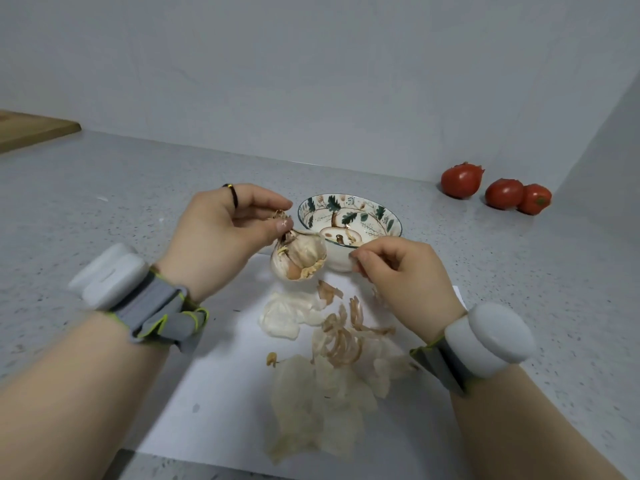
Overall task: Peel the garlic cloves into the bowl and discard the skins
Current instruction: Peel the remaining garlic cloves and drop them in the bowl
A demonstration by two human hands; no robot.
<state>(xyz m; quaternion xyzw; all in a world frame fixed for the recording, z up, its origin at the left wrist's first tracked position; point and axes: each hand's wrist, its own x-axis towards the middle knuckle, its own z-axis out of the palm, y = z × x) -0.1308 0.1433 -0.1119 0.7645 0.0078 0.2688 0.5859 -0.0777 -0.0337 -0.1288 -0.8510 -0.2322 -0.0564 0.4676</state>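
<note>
- Left hand [221,233], centre frame, is pinching the top of the papery white garlic bulb [301,258], beside the leaf-patterned ceramic bowl [381,216].
- Right hand [405,271] is curling thumb to forefinger at the bowl's near rim; whether it is pinching anything, I cannot tell.

Stone, paper and glaze on the desk

The desk [104,209] looks like matt grey stone with fine dark speckles, and a smooth white paper sheet [221,393] lies on it. The garlic bulb [299,258] wears dry, papery husk, and the loose skins [322,393] are thin, crinkled and partly see-through. The bowl [349,209] is glossy glazed ceramic with painted leaves. The tomatoes [462,180] have smooth, faintly shiny skins. The board [31,129] is plain matt wood. The wrist straps [156,306] are grey woven cloth carrying smooth white plastic units [109,275].
</note>
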